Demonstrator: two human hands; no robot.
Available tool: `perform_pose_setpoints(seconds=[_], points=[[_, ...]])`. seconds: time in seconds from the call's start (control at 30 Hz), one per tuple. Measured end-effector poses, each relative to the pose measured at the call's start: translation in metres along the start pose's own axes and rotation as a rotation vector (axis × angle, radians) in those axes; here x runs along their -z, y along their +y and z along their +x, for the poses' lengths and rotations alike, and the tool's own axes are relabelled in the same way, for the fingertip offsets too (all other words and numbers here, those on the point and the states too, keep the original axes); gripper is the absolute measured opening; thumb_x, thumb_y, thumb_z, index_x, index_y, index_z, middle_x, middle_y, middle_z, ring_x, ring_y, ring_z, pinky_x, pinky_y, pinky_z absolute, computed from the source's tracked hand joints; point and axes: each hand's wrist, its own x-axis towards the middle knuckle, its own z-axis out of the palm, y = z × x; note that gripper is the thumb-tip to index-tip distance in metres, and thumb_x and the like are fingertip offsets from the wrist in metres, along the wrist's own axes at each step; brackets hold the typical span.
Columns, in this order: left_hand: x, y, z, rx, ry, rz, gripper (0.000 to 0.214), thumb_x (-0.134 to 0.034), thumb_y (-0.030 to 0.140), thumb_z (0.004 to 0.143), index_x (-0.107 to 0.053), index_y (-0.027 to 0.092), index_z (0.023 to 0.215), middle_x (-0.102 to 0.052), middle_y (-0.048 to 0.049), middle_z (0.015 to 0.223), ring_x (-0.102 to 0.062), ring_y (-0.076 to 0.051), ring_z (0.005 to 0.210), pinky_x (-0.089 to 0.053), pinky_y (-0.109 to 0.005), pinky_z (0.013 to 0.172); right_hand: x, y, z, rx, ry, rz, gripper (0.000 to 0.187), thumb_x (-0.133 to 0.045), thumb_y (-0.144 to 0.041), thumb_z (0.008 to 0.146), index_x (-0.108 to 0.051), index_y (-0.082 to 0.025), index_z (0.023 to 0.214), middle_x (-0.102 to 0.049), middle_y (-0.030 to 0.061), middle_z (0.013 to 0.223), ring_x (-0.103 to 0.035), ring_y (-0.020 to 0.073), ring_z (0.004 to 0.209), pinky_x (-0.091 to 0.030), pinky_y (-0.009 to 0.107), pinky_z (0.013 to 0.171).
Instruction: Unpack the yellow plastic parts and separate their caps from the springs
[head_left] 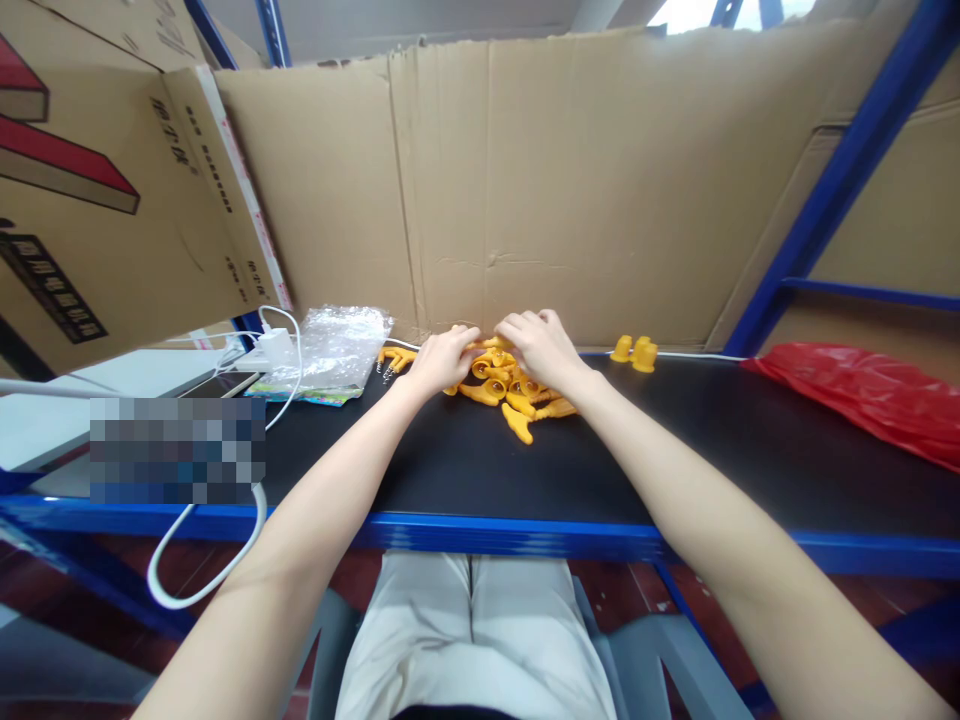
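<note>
A heap of small yellow plastic parts (510, 392) lies on the black tabletop (465, 470) close to the cardboard back wall. My left hand (441, 358) rests on the left side of the heap, its fingers curled and pinched on a yellow piece. My right hand (538, 345) lies over the top of the heap with the fingers bent down onto the parts; what they hold is hidden. Two more yellow parts (634, 351) stand apart to the right.
A clear plastic bag (330, 350) lies to the left, beside a white charger (274, 348) whose cable (202, 570) hangs over the blue table edge (495, 532). A red plastic bag (870, 395) lies at the right. Cardboard (570, 180) walls the back.
</note>
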Motion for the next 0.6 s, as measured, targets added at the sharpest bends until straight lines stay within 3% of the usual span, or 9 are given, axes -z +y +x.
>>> perform_pose_setpoints(seconds=[0.2,0.37,0.47,0.6], points=[[-0.001,-0.004,-0.002,-0.011,-0.035,0.002,0.021,-0.042,0.031,0.091,-0.058,0.022,0.102,-0.063,-0.0058,0.099,-0.063,-0.021,0.089,-0.045,-0.03,0.074,-0.008,0.0,0.0,-0.018,-0.08,0.064,0.029,-0.04,-0.03,0.095,-0.052,-0.014,0.116,-0.063,0.0132,0.11,-0.053,0.0265,0.102,-0.026,0.039,0.087],[-0.002,-0.005,-0.003,-0.005,-0.083,0.045,0.021,-0.043,0.031,0.091,-0.057,0.023,0.103,-0.062,-0.0061,0.101,-0.063,-0.021,0.089,-0.045,-0.03,0.074,-0.01,-0.002,0.001,-0.041,-0.183,0.049,0.024,-0.037,-0.025,0.095,-0.056,-0.015,0.104,-0.065,0.0126,0.104,-0.055,0.0261,0.099,-0.027,0.039,0.087],[-0.002,-0.003,-0.002,0.001,-0.091,0.043,0.021,-0.043,0.034,0.091,-0.056,0.023,0.103,-0.062,-0.0065,0.103,-0.063,-0.021,0.091,-0.045,-0.03,0.074,-0.007,-0.002,0.0,-0.038,-0.147,0.054,0.021,-0.044,-0.02,0.09,-0.054,-0.014,0.107,-0.064,0.0128,0.106,-0.055,0.0259,0.1,-0.029,0.038,0.086],[-0.001,-0.003,-0.002,0.033,-0.072,0.037,0.022,-0.042,0.035,0.092,-0.055,0.023,0.104,-0.063,-0.0069,0.102,-0.063,-0.022,0.089,-0.045,-0.031,0.073,-0.009,-0.001,-0.001,-0.067,-0.106,0.101,0.033,-0.043,-0.022,0.09,-0.049,-0.014,0.122,-0.061,0.0146,0.119,-0.053,0.027,0.109,-0.031,0.038,0.085]])
